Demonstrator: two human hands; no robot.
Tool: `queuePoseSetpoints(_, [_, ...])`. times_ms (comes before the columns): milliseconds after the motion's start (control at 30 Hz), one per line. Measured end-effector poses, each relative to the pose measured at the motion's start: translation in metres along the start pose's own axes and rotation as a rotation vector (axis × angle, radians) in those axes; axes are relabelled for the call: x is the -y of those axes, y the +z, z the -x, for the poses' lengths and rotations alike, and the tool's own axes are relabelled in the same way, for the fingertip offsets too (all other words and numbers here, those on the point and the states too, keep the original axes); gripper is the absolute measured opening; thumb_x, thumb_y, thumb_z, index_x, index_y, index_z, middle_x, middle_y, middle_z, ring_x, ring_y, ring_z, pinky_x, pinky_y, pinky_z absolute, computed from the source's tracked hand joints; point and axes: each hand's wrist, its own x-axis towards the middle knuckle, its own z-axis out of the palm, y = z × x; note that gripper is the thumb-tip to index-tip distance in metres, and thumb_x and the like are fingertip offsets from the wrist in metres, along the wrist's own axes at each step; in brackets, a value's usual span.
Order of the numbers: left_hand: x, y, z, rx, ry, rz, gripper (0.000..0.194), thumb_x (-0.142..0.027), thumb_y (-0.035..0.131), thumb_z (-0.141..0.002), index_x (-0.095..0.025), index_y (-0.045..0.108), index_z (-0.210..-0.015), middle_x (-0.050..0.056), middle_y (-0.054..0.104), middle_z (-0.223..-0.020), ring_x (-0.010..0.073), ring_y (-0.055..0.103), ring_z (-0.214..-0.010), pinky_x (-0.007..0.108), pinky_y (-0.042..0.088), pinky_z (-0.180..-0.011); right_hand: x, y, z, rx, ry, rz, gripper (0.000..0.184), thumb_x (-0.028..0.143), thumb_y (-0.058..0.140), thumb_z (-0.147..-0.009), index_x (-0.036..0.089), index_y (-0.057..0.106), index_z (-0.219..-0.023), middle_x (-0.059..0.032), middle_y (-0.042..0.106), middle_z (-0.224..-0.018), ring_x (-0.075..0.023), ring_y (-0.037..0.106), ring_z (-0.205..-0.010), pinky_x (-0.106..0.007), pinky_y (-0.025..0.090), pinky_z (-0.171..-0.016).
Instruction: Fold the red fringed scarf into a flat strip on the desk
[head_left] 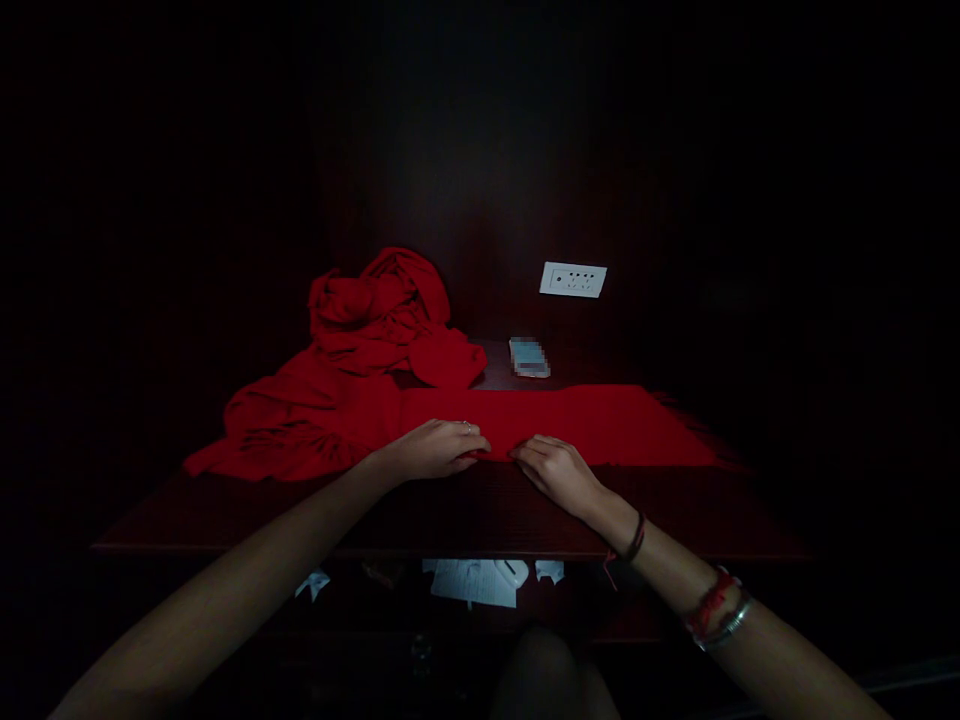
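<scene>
A red fringed scarf lies across a dark wooden table. Its right part is laid out in a flat, narrow strip, with loose fringe at the far right end. Toward the left the red cloth is gathered into a rumpled heap. My left hand is on the near edge of the strip, fingers closed on the cloth, a ring on one finger. A short distance to the right, my right hand pinches the same edge with its fingertips. Bracelets circle my right wrist and forearm. The fingertips are partly hidden in the dim light.
Behind the strip lies a phone-like flat object, its face blurred. A white socket plate is on the back wall. Below the table's front edge, papers and a white object sit on a lower level. Surroundings are very dark.
</scene>
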Motion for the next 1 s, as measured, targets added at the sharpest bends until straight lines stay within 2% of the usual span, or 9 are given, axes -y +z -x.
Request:
queuePoseSetpoints(267, [-0.004,0.005,-0.003,-0.032,-0.011,-0.04,0.015,-0.021,0.039,-0.083,-0.019,0.053,-0.084,0.0,0.053,-0.085,0.0111,0.05,-0.076,0.019,0.037,-0.064,0.002,0.001,0.003,-0.001,0.0,0.067,0.024,0.017,0.034,-0.085,0.015,0.057,-0.075,-0.005,0.057,-0.069,-0.0134,0.049,-0.063,-0.024,0.038,-0.059])
queuePoseSetpoints(533, [-0.005,0.003,-0.002,-0.013,-0.002,-0.078,0.015,-0.012,0.039,-0.079,-0.019,0.052,-0.083,0.0,0.051,-0.084,0.011,0.048,-0.074,0.019,0.036,-0.062,0.0,0.0,0.008,0.002,-0.044,0.037,0.025,0.019,0.033,-0.086,0.015,0.057,-0.083,-0.0047,0.058,-0.073,-0.0133,0.05,-0.067,-0.024,0.04,-0.063])
queuePoseSetpoints(767, [-0.008,0.001,0.001,0.025,0.065,-0.084,0.025,-0.003,0.036,-0.076,-0.019,0.052,-0.087,0.001,0.051,-0.084,0.0126,0.049,-0.076,0.02,0.037,-0.065,-0.002,-0.003,0.012,0.034,-0.047,-0.018,0.024,0.018,0.036,-0.084,0.016,0.058,-0.094,-0.006,0.059,-0.083,-0.0146,0.051,-0.078,-0.026,0.043,-0.072])
queuePoseSetpoints(900, [-0.009,0.0,0.002,0.049,0.082,0.064,0.032,0.001,0.037,-0.071,-0.02,0.053,-0.09,0.002,0.052,-0.086,0.0129,0.048,-0.081,0.021,0.037,-0.071,0.001,-0.005,0.015,0.046,-0.041,-0.103,0.026,0.015,0.036,-0.083,0.015,0.057,-0.098,-0.0067,0.06,-0.089,-0.015,0.052,-0.084,-0.028,0.044,-0.076])
queuePoseSetpoints(1000, [-0.007,-0.007,0.004,0.086,0.088,0.262,0.031,-0.001,0.043,-0.067,-0.02,0.056,-0.088,0.0,0.053,-0.081,0.0113,0.048,-0.078,0.02,0.037,-0.073,-0.007,-0.016,0.021,0.022,-0.041,-0.229,0.028,0.015,0.035,-0.083,0.017,0.057,-0.1,-0.006,0.059,-0.096,-0.0146,0.052,-0.091,-0.028,0.042,-0.082])
